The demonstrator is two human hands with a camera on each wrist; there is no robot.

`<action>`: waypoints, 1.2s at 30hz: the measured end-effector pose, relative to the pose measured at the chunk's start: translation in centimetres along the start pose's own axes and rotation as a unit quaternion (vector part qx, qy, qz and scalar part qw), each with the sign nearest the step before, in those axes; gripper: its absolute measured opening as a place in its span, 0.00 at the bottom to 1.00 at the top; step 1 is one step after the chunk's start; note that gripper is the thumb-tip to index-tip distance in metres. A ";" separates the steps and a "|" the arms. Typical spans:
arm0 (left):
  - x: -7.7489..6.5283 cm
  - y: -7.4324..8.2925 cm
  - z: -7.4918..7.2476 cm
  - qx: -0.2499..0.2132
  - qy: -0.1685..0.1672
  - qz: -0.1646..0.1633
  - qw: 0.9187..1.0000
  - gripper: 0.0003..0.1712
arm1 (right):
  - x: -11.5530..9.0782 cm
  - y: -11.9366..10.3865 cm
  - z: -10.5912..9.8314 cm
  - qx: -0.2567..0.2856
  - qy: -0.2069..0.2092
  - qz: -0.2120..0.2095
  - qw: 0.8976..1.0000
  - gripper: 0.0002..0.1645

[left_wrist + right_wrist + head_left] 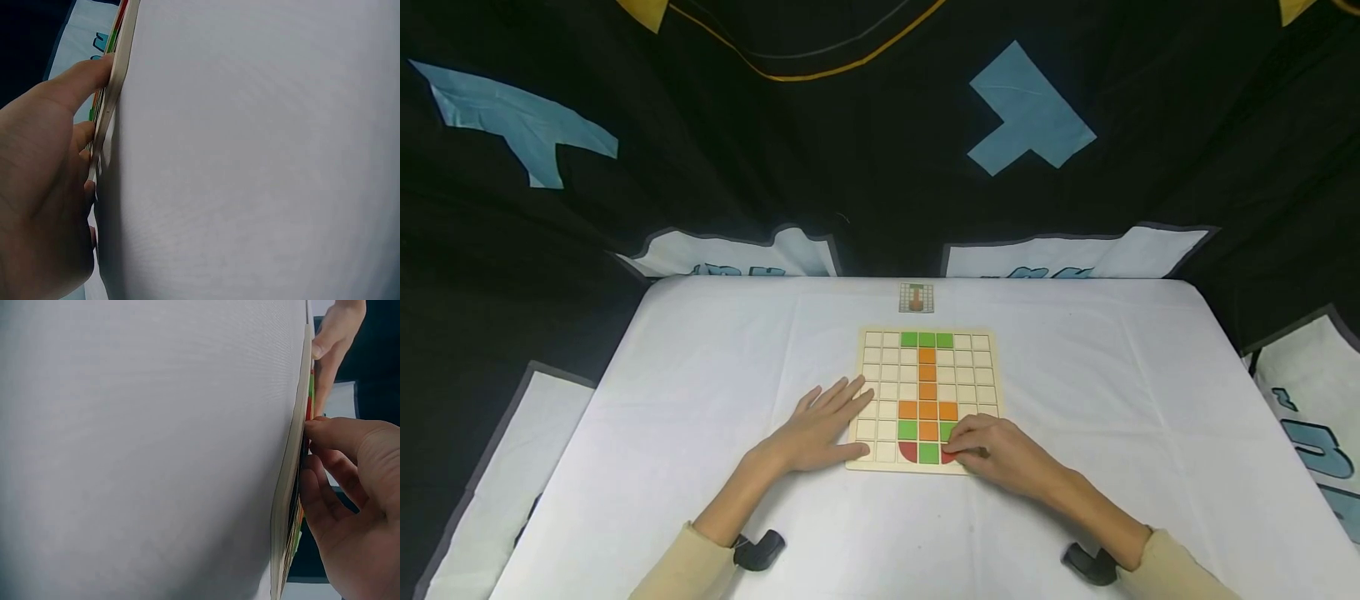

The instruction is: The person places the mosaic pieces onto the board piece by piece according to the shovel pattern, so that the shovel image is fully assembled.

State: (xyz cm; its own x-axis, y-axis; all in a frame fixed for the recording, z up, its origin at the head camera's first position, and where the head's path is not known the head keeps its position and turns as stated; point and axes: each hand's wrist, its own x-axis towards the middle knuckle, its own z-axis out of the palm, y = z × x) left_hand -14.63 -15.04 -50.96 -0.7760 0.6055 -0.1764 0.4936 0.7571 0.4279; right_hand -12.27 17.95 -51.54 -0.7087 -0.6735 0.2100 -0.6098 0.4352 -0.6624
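A square wooden grid board (982,358) lies on the white table, with coloured tiles in its middle columns. Orange tiles (928,390) make an upright column that widens lower down. Three green tiles (927,339) top it, and more green ones sit near the bottom. My left hand (820,429) rests on the board's left edge, its fingers spread. With thumb and fingers curled, my right hand (1007,454) pinches a red rounded tile (948,457) at the bottom row, partly hidden by the fingertips. Its red counterpart (907,452) lies left of a green tile.
Beyond the board's far edge lies a small card (917,298) with a similar grid picture. The white cloth-covered table (715,358) extends around the board. A dark curtain (880,167) with blue and white shapes hangs behind. Black straps or mounts (760,550) sit at both wrists.
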 end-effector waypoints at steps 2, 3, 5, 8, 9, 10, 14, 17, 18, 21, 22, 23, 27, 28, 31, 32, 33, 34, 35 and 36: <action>0.0 0.0 0.0 0.000 0.001 0.002 1.000 0.47 | 0.1 -0.1 0.0 -0.004 0.001 -0.001 1.000 0.10; 0.0 -0.1 0.0 0.000 0.000 0.002 1.000 0.47 | 0.1 -0.1 0.1 -0.006 0.001 -0.001 1.000 0.10; 0.0 -0.1 0.0 0.000 0.000 0.003 1.000 0.48 | 0.1 -0.1 0.1 -0.007 0.001 0.001 1.000 0.10; 0.0 -0.1 0.0 0.000 0.001 0.003 1.000 0.48 | 0.2 -0.2 0.1 -0.006 0.001 0.010 1.000 0.10; 0.0 -0.1 0.0 0.000 0.001 0.003 1.000 0.48 | 0.2 -0.2 0.1 -0.006 0.000 0.012 1.000 0.10; 0.0 -0.1 0.0 0.001 0.001 0.003 1.000 0.48 | 0.2 -0.2 0.1 -0.005 0.000 0.015 1.000 0.10; 0.1 -0.1 0.0 0.000 -0.002 0.002 1.000 0.48 | 0.1 -0.2 0.1 -0.005 0.000 0.021 1.000 0.10; 0.0 -0.1 0.0 0.000 -0.002 0.004 1.000 0.48 | 0.1 -0.3 0.2 -0.005 0.000 0.022 1.000 0.10; 0.0 -0.1 0.0 0.000 -0.002 0.004 1.000 0.48 | 0.1 -0.3 0.2 -0.006 0.001 0.022 1.000 0.10; 0.0 0.0 0.0 -0.001 -0.002 0.005 1.000 0.47 | 0.0 -0.3 0.3 -0.012 0.002 0.022 1.000 0.10; 0.0 0.0 0.0 -0.002 -0.002 0.004 1.000 0.47 | 0.0 -0.3 0.3 -0.017 0.003 0.020 1.000 0.10; 0.0 0.0 0.0 -0.002 -0.002 0.004 1.000 0.47 | 0.0 -0.3 0.3 -0.022 0.004 0.020 1.000 0.10; 0.1 0.0 0.0 0.000 -0.003 0.001 1.000 0.48 | 0.0 -0.5 0.2 -0.038 0.005 0.019 0.999 0.09; 0.1 0.0 -0.1 0.001 -0.004 0.000 1.000 0.48 | 0.0 -0.5 0.2 -0.040 0.005 0.019 0.999 0.09; 0.1 0.0 -0.1 0.000 -0.004 -0.003 1.000 0.48 | 0.0 -0.6 0.2 -0.045 0.005 0.020 0.999 0.09; 0.1 0.0 -0.1 0.000 -0.004 -0.004 1.000 0.48 | 0.0 -0.6 0.3 -0.046 0.005 0.021 0.999 0.09; 0.1 -0.1 0.0 -0.001 -0.004 -0.004 1.000 0.48 | 0.0 -0.7 0.3 -0.048 0.005 0.021 0.999 0.10; 0.1 -0.1 0.0 -0.001 -0.004 -0.004 1.000 0.48 | 0.0 -0.7 0.3 -0.050 0.005 0.021 0.999 0.10; 0.1 -0.1 0.1 -0.001 -0.003 -0.004 1.000 0.48 | 0.0 -0.7 0.3 -0.052 0.005 0.022 0.998 0.10; 0.1 -0.1 0.1 -0.001 -0.003 -0.004 1.000 0.48 | 0.0 -0.8 0.4 -0.053 0.005 0.022 0.998 0.10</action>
State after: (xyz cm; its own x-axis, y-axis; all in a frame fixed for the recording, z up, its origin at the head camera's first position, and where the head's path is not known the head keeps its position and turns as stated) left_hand -14.68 -15.07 -51.11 -0.7769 0.6018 -0.1851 0.4872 0.7608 0.4287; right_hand -11.65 17.43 -51.29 -0.7393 -0.6461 0.1898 -0.6116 0.5262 -0.5909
